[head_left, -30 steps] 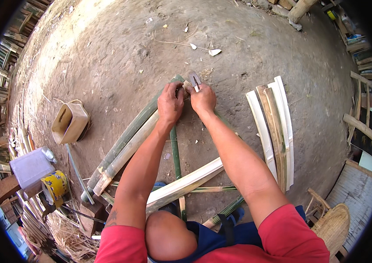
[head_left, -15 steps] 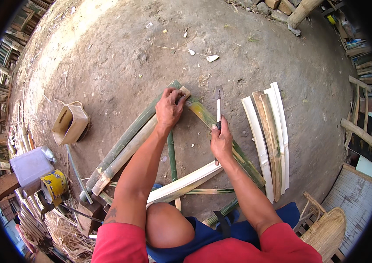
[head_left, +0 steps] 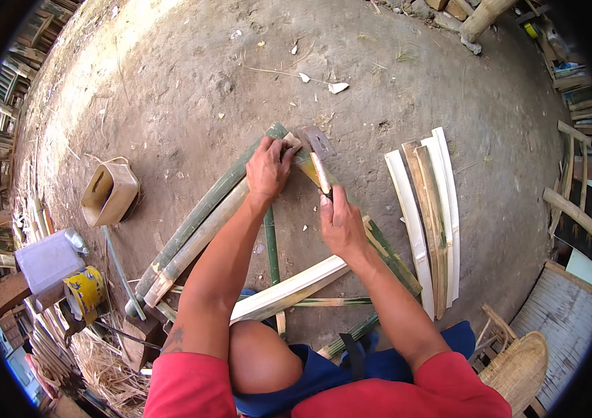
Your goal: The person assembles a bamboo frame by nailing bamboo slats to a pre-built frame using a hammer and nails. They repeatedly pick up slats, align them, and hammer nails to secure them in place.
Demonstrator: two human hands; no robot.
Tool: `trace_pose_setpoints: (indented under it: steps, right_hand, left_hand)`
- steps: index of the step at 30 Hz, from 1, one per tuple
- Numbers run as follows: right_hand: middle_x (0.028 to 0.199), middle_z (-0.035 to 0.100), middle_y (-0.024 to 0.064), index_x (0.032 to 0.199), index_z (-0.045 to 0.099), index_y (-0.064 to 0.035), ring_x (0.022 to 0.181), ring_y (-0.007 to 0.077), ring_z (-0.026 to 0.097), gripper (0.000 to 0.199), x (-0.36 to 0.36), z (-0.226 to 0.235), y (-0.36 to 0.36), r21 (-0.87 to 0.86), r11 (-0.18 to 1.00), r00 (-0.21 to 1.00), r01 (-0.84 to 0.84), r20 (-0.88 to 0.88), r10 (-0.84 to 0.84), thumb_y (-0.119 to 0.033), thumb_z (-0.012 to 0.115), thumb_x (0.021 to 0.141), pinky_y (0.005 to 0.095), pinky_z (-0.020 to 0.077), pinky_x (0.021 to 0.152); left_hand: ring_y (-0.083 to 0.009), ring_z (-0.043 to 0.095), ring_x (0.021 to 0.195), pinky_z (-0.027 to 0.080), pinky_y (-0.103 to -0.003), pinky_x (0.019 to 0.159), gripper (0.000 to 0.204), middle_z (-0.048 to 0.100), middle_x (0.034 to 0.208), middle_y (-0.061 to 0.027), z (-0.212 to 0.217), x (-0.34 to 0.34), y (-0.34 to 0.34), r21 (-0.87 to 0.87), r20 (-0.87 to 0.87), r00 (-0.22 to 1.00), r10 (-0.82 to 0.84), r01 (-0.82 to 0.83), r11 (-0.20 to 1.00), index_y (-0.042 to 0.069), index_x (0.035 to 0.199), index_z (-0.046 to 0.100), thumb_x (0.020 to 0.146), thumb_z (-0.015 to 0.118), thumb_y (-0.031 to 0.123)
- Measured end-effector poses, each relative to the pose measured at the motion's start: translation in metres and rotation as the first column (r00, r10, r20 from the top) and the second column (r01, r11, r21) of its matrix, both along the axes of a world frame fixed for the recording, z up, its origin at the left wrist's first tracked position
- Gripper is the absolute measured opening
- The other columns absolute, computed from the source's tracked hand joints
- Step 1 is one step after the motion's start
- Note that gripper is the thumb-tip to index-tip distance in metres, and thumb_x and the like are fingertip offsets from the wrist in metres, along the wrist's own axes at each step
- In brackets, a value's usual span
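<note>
At the far corner of a bamboo frame (head_left: 205, 197), my left hand (head_left: 268, 167) is closed, its fingertips pressed together on the pale end of a split bamboo piece. Whatever the fingertips pinch is hidden. My right hand (head_left: 342, 226) grips a hammer (head_left: 320, 171) by its white and dark handle. The hammer's brownish metal head is just right of my left fingertips, over the corner. Green bamboo poles run from this corner toward me on both sides. A pale split bamboo strip (head_left: 289, 287) crosses the frame close to my knee.
Several split bamboo strips (head_left: 418, 223) lie to the right on the dirt floor. At the left are a cut-open plastic container (head_left: 111, 191), a whitish jug (head_left: 48, 259) and a yellow can (head_left: 85, 292). A woven basket (head_left: 519, 369) sits at the lower right.
My right hand has moved left and slightly away from me. The hammer's head has swung to the corner beside my left fingers. My left hand has barely shifted.
</note>
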State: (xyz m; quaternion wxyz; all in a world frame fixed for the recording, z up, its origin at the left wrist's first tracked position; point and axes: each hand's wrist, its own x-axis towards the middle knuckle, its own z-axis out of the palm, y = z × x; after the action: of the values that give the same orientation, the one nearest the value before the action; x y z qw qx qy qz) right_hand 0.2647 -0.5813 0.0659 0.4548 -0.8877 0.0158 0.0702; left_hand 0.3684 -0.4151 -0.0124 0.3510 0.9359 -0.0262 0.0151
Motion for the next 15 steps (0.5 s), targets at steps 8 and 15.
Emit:
trace_pose_setpoints:
  steps: [8, 15]
  right_hand:
    - [0.091, 0.066, 0.0266, 0.123, 0.048, 0.0008, 0.082, 0.0518, 0.066, 0.026, -0.012, -0.001, 0.007, 0.021, 0.998, 0.994, 0.051, -0.1, -0.049, -0.01, 0.053, 0.1, 0.056, 0.0531, 0.069]
    - [0.091, 0.068, 0.0307, 0.122, 0.048, 0.0044, 0.087, 0.0545, 0.066, 0.029, -0.002, -0.01, 0.013, -0.096, 0.995, 0.96, 0.039, -0.274, -0.064, -0.017, 0.053, 0.102, 0.0598, 0.053, 0.072]
  left_hand:
    - [-0.0406, 0.068, 0.1, 0.055, -0.052, 0.083, 0.029, 0.061, 0.123, -0.0125, -0.002, 0.001, 0.006, -0.04, 0.025, 1.0, 0.002, -0.001, 0.999, 0.014, 0.122, 0.063, 0.092, 0.063, 0.015]
    - [-0.0422, 0.066, 0.104, 0.055, -0.051, 0.086, 0.045, 0.059, 0.13, -0.0151, -0.001, 0.0, 0.007, -0.075, 0.021, 1.0, 0.004, -0.002, 0.997, 0.012, 0.132, 0.055, 0.088, 0.064, 0.007]
